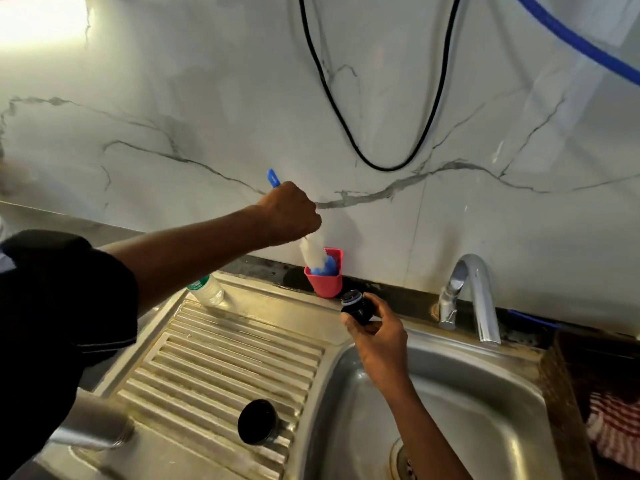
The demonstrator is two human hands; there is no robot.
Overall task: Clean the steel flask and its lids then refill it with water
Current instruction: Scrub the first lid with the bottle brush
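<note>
Grips a blue-handled brush [311,252] in the fisted left hand [289,213] behind the sink [485,403], bristles in a pink cup [327,285]. Pinches 1 black lid [356,306] in the right hand [379,336] over the sink's back rim. Shows a 2nd lid [258,422] and the blurred steel flask [90,424] left of the sink.

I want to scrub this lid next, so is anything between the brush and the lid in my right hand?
Yes: the brush tip sits inside the pink cup, whose wall stands between it and the lid.

Black lid [258,422] on ribbed drainboard [221,358]
</note>
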